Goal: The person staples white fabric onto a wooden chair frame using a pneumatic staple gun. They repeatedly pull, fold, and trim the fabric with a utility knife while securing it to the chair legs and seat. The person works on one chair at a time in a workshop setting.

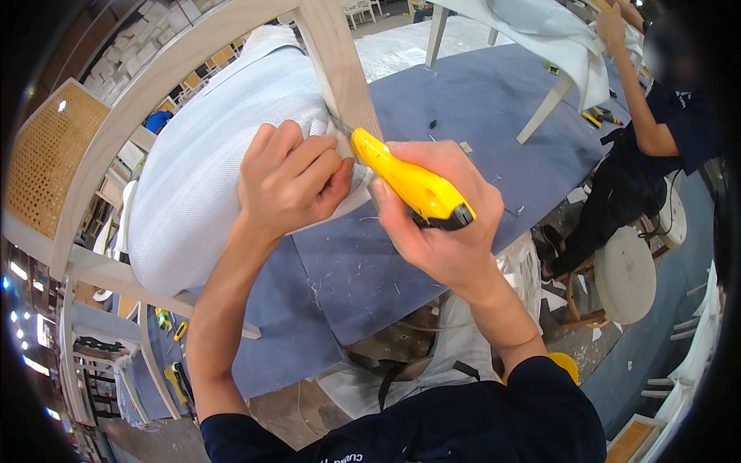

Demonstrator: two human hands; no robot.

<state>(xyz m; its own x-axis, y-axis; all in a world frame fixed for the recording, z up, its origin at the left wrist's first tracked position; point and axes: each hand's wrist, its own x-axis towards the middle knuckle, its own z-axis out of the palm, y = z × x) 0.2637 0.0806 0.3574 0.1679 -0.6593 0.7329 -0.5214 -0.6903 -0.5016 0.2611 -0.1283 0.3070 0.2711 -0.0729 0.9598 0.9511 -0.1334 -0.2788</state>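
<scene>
A yellow utility knife is gripped in my right hand. Its thin blade points up and left, reaching the seam between the pale wooden chair frame and a light grey upholstered seat. Close beside the blade, my left hand is closed with its fingers curled at the edge of the fabric, pinching it near the frame post. Whatever lies between those fingertips is mostly hidden. The chair rests on a table with a blue-grey cover.
A co-worker stands at the right by another fabric-draped chair. Round stools stand on the floor there. Tools, including an orange-handled one, lie at the left. A woven cane panel rises at the far left.
</scene>
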